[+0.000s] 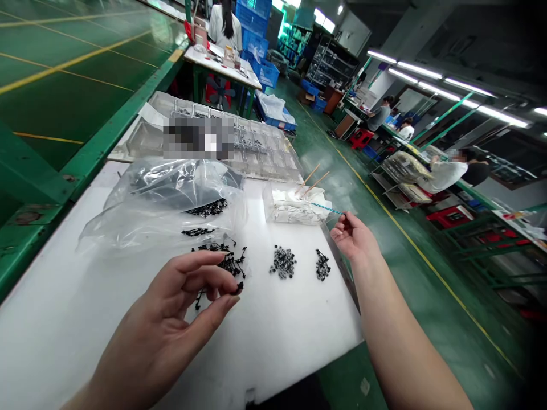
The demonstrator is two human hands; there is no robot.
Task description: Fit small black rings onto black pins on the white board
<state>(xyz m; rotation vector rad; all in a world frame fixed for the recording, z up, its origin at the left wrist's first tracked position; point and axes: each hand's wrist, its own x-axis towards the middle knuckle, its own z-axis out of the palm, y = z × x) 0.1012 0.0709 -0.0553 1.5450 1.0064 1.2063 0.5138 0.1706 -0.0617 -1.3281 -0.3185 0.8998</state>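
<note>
Between the thumb and fingertips of my left hand [171, 319] is a small black plastic part [239, 288], mostly covered by the fingers. My right hand [352, 233] pinches a thin blue stick [327, 209], whose far end reaches into a clear box [290, 214] with white stuff inside. Two wooden sticks [317, 183] also stand in that box. Black parts with thin stems [231, 259] lie in a loose heap behind my left fingers. Between my hands are a pile of small grey-and-black rings [282, 263] and a smaller pile of black stemmed parts [322, 265].
A clear plastic bag [166, 199] holding black parts covers the table's left side. Behind it stands a divided clear tray [273, 151]. A green metal frame [128, 108] runs along the left. Farther off, people sit at benches, and blue crates [268, 73] are stacked.
</note>
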